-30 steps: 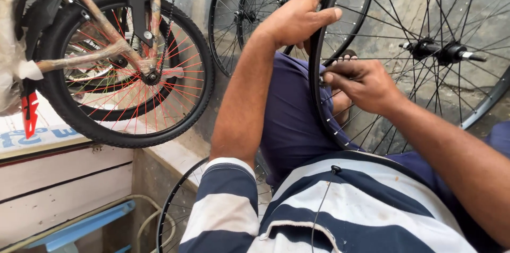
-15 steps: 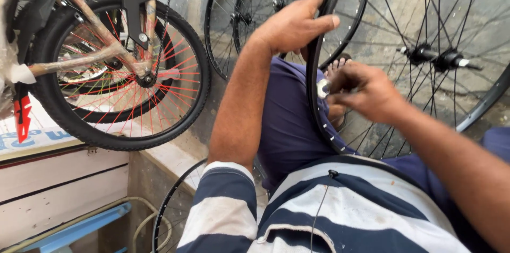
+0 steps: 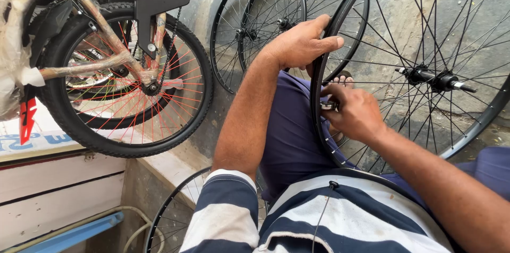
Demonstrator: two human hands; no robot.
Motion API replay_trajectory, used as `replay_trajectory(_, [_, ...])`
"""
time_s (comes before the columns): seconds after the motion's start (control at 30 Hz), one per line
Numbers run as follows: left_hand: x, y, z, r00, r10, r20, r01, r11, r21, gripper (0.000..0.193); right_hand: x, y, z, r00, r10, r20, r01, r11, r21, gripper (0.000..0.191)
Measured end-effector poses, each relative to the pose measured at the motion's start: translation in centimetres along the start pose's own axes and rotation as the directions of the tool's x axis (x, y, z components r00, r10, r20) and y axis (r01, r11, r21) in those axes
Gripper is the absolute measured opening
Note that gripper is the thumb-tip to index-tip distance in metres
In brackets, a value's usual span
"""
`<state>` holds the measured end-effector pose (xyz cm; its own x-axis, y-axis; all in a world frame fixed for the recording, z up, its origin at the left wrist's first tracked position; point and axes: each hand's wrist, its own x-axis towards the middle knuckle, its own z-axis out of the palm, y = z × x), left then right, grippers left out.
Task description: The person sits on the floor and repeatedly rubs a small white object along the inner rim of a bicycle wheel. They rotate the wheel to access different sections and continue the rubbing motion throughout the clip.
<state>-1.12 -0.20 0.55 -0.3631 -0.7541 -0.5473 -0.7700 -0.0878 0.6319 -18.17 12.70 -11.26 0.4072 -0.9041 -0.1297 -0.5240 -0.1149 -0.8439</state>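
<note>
1. Black spoked wheel (image 3: 340, 14) stands upright in front of the person, rim resting against the lap in dark blue trousers (image 3: 289, 136). Hub and axle (image 3: 433, 78) sit right of centre; spokes fan out to the rim.
2. Left hand (image 3: 300, 45) is on the upper-left arc of the rim. Fingers curl over the outer edge, thumb side on the near face. Closed grip on the rim, steadying it.
3. Right hand (image 3: 356, 115) is inside the rim line, lower than the left, at the inner edge where spokes meet the rim. Fingers are pinched tight around a small metal tool (image 3: 328, 105); only a bit of bright metal shows, exact type cannot be told.
4. Hands are near each other on the same left stretch of rim, not touching.
5. Two more bare black wheels (image 3: 255, 24) lean on the grey wall behind the left hand, overlapping each other.
6. Far left: bicycle with wrapped frame (image 3: 90, 67), tyred wheel with red spokes (image 3: 133, 77), standing on a white ledge (image 3: 58, 189).
7. Another black rim (image 3: 170, 210) shows low, beside the striped shirt sleeve (image 3: 223, 210).
8. Blue bar (image 3: 69, 234) and pale hose (image 3: 135, 226) at the bottom left.
</note>
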Motion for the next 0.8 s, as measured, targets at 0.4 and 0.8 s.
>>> replay_trajectory(0.4, [0.1, 0.2, 0.1, 1.0, 0.024, -0.002, -0.023, 1.0, 0.015, 0.041, 0.3, -1.9, -1.3, 0.989, 0.115, 0.093, -0.113, 0.993, -0.024, 0.048])
replay_trajectory(0.8, [0.3, 0.1, 0.3, 1.0, 0.006, -0.006, -0.006, 0.998, 0.059, 0.038, 0.7, -2.6, -1.1, 0.954, 0.244, 0.174, -0.222, 0.965, -0.137, 0.045])
